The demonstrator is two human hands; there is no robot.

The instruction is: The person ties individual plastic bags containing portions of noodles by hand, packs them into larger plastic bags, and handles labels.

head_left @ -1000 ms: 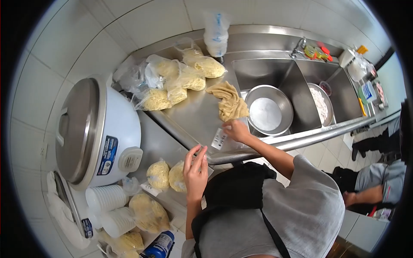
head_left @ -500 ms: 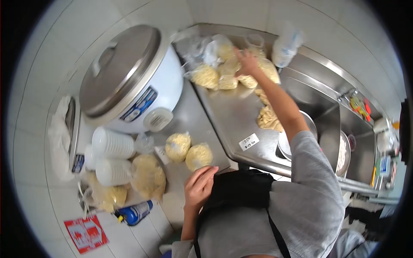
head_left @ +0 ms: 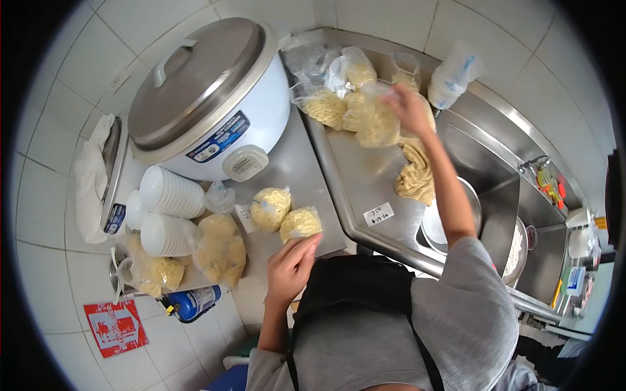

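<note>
My right hand (head_left: pixel 409 107) is closed on the top of a clear plastic bag of noodles (head_left: pixel 378 124), which is blurred by motion over the back of the steel counter (head_left: pixel 352 166). More noodle bags (head_left: pixel 325 109) lie to its left. Near the counter's lower edge, my left hand (head_left: pixel 292 264) has its fingers pressed together; whether something small is between them is hidden. Just above it sit two round noodle bags (head_left: pixel 300 223) (head_left: pixel 270 207). A tan cloth (head_left: pixel 415 174) and a white handwritten label (head_left: pixel 378 214) are below my right hand.
A large cooker (head_left: pixel 228 124) stands at the left, with stacked white tubs (head_left: pixel 171 192) and further noodle bags (head_left: pixel 220 247) below it. To the right are sinks with a metal bowl (head_left: pixel 471 215), a faucet (head_left: pixel 535 163) and wrapped cups (head_left: pixel 451 78). A person's dark clothing shows at lower right.
My right hand has gone from the label by the cloth to the noodle bags at the back and taken hold of one. The view has turned, and my left hand stays near the round bags.
</note>
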